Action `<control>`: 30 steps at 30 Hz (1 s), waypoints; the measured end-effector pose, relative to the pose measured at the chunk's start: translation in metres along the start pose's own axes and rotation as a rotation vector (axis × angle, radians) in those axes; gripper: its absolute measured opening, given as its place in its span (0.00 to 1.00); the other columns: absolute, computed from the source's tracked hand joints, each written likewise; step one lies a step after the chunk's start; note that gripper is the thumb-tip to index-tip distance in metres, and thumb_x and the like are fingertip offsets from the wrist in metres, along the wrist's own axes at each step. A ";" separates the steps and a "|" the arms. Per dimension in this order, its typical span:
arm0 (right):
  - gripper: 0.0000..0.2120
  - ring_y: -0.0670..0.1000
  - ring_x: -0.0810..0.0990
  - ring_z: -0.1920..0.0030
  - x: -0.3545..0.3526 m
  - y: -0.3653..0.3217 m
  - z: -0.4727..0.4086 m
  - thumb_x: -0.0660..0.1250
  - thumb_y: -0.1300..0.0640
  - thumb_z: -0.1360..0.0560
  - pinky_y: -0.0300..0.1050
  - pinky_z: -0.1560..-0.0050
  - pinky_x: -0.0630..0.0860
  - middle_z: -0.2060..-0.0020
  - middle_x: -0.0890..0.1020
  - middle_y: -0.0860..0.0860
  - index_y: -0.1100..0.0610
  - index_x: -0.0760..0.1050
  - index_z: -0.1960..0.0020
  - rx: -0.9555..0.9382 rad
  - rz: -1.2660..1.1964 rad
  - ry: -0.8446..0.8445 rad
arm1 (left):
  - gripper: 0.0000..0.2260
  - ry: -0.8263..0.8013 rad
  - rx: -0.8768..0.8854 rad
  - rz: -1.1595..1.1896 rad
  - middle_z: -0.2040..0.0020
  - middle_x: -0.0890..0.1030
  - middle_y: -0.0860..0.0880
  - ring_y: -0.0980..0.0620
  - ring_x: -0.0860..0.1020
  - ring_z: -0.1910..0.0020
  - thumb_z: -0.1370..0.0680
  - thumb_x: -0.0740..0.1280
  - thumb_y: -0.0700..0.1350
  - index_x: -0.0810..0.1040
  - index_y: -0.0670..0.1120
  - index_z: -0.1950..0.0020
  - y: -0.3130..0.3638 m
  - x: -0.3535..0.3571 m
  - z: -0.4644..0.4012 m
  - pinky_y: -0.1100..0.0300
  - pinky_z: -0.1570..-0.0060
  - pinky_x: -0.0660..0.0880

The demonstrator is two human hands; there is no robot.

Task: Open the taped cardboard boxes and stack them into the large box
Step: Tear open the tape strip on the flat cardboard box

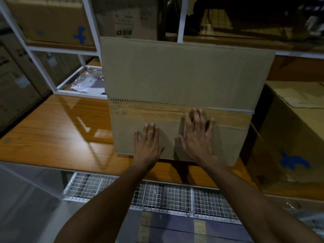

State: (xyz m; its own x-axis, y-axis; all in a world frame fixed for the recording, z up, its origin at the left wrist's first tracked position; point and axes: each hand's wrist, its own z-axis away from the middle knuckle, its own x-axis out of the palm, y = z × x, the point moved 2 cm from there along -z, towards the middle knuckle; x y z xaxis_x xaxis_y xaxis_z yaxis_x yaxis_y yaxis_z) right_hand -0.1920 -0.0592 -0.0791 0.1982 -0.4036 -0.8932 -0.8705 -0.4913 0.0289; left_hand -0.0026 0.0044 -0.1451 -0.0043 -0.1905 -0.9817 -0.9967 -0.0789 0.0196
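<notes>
A plain brown cardboard box (178, 79) sits on the wooden table (52, 130) in front of me. A strip of clear brown tape (154, 114) runs across it from left to right. My left hand (148, 144) lies flat on the near part of the box, fingers straight, below the tape. My right hand (198, 135) also lies flat with spread fingers, and its fingertips reach onto the tape. Neither hand holds anything. To the right stands a large open cardboard box (294, 130) with a blue mark on its side.
A white metal shelf frame (73, 74) stands at the back left with more cartons (52, 20) on and behind it. A wire mesh rack (166, 197) runs below the table's near edge. Plastic wrap lies inside the frame.
</notes>
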 end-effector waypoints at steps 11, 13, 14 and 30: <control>0.41 0.62 0.40 0.19 -0.026 0.001 0.019 0.70 0.50 0.26 0.74 0.26 0.48 0.19 0.48 0.60 0.59 0.57 0.20 -0.078 0.013 -0.073 | 0.39 0.208 -0.059 0.087 0.31 0.65 0.39 0.37 0.68 0.38 0.22 0.65 0.63 0.53 0.46 0.19 0.014 -0.067 0.000 0.41 0.43 0.72; 0.39 0.62 0.44 0.19 -0.033 0.000 0.018 0.71 0.50 0.27 0.74 0.26 0.50 0.20 0.52 0.59 0.59 0.60 0.21 -0.060 0.014 -0.076 | 0.39 0.192 -0.064 0.125 0.29 0.63 0.38 0.37 0.67 0.36 0.21 0.65 0.61 0.50 0.47 0.18 0.018 -0.076 0.000 0.40 0.40 0.72; 0.38 0.62 0.48 0.19 -0.037 -0.001 0.017 0.72 0.50 0.28 0.74 0.27 0.52 0.22 0.56 0.59 0.59 0.62 0.22 -0.050 0.012 -0.069 | 0.39 0.187 -0.056 0.133 0.28 0.62 0.38 0.37 0.66 0.34 0.21 0.65 0.61 0.50 0.47 0.18 0.020 -0.081 0.000 0.40 0.39 0.71; 0.12 0.58 0.69 0.44 -0.145 0.014 -0.044 0.65 0.48 0.23 0.55 0.46 0.63 0.47 0.74 0.57 0.55 0.75 0.45 -0.055 -0.086 0.480 | 0.17 0.606 -0.047 -0.012 0.42 0.69 0.41 0.40 0.68 0.45 0.21 0.62 0.59 0.71 0.46 0.42 0.025 -0.168 -0.021 0.45 0.49 0.68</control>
State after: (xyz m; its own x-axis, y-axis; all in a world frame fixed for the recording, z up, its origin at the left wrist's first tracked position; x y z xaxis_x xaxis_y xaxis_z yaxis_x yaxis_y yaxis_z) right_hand -0.2135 -0.0417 0.0701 0.4651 -0.6635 -0.5860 -0.8194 -0.5733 -0.0012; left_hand -0.0252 0.0145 0.0246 0.0671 -0.7117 -0.6993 -0.9917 -0.1244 0.0314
